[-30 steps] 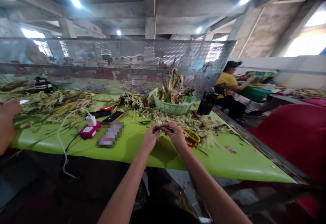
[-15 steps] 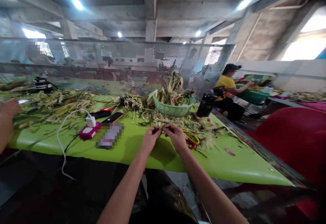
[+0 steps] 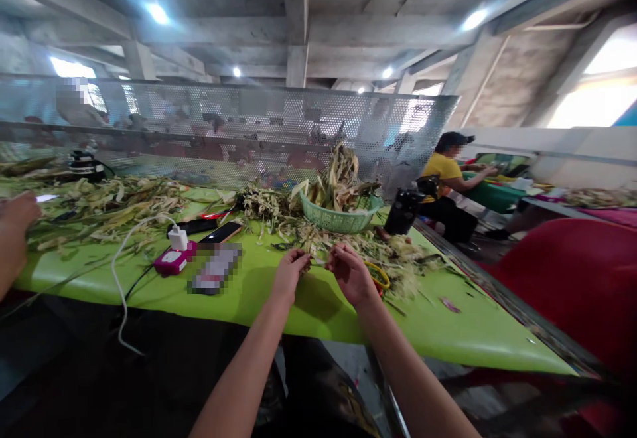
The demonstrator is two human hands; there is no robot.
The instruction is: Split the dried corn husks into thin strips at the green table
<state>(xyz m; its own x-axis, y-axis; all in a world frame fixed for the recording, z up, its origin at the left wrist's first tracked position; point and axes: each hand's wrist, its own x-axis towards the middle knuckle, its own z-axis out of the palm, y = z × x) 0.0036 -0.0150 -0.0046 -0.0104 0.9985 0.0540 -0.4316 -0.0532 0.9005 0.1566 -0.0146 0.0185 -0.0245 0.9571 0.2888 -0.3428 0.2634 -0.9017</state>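
My left hand (image 3: 289, 273) is closed in a pinch over the green tabletop, with a small bit of dried husk (image 3: 307, 262) at its fingertips. Just to its right, my right hand (image 3: 350, 271) has its fingers curled together; what they pinch is too small to make out. A narrow gap separates the two hands. Beside the right hand lie yellow-handled scissors (image 3: 379, 275), partly hidden by it. Dried husk scraps (image 3: 338, 242) are strewn behind both hands. Farther back, a green plastic basket (image 3: 338, 220) holds large dry husks.
Left of my hands lie a phone (image 3: 216, 269), a second phone (image 3: 222, 232) and a magenta power strip (image 3: 174, 259) with a white charger and cable. A black bottle (image 3: 402, 211) stands at right. Another person's hand (image 3: 20, 216) is at far left; a person in yellow (image 3: 442, 169) sits at right.
My hands were together at the fingertips and have moved apart, the right one to the right and the left slightly left. The right hand has turned so more of its palm side shows.
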